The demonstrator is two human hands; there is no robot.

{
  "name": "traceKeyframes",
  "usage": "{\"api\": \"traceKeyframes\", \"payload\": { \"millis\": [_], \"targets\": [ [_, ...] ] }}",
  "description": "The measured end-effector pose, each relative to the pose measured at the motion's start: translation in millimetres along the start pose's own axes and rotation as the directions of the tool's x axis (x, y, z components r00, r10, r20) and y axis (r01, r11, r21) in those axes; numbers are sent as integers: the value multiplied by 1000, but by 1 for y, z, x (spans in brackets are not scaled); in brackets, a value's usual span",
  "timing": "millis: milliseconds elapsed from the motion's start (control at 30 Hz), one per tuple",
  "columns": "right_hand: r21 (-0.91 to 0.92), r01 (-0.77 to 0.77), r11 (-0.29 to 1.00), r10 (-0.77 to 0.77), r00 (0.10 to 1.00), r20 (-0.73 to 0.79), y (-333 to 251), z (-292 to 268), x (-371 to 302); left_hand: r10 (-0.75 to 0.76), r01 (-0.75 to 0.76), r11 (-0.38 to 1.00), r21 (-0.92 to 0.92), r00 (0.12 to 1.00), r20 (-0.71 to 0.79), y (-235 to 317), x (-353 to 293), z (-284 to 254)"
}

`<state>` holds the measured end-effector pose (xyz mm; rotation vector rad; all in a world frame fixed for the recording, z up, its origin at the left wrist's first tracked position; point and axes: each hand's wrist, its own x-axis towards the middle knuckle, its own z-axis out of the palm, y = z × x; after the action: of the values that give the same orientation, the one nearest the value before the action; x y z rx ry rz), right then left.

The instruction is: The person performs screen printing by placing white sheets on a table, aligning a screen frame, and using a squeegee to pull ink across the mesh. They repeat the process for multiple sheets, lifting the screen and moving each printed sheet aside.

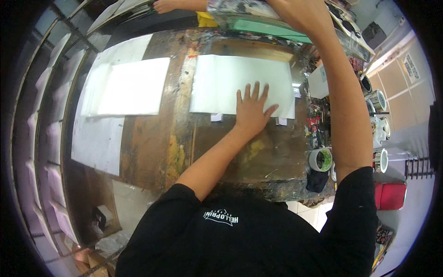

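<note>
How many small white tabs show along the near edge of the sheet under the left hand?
2: one tab left of the left hand, another tab right of it. The sheet may hide more.

The upper edge crops the right hand [300, 14], hiding its fingertips and any grip.

A workshop, paint-stained wooden table [150, 138], tub [314, 160] with green paint, metal cans [379, 100], tiered rack [40, 134] alongside

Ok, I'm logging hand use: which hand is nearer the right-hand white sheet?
Left. The left hand is over that white sheet; the right hand is beyond its far edge.
</note>
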<state>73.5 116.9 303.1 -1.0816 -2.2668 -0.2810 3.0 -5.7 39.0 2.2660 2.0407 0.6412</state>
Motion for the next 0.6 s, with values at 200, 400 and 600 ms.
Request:
{"api": "traceKeyframes", "payload": {
  "millis": [200, 400, 600],
  "targets": [
    [-52, 59, 997, -47, 979, 200, -12, 23, -84, -319, -147, 243, -959, 921, -222, -66, -11, -105],
    [26, 32, 999, -41, 849, 527, -15, 79, -200, -374, 372, 820, -434, 924, 84, -83, -82, -70],
    [16, -45, 999, 32, 872, 489, -37, 110, -251, -321, 329, 907, -263, 944, 73, -98, -98, -32]
  ]
}}
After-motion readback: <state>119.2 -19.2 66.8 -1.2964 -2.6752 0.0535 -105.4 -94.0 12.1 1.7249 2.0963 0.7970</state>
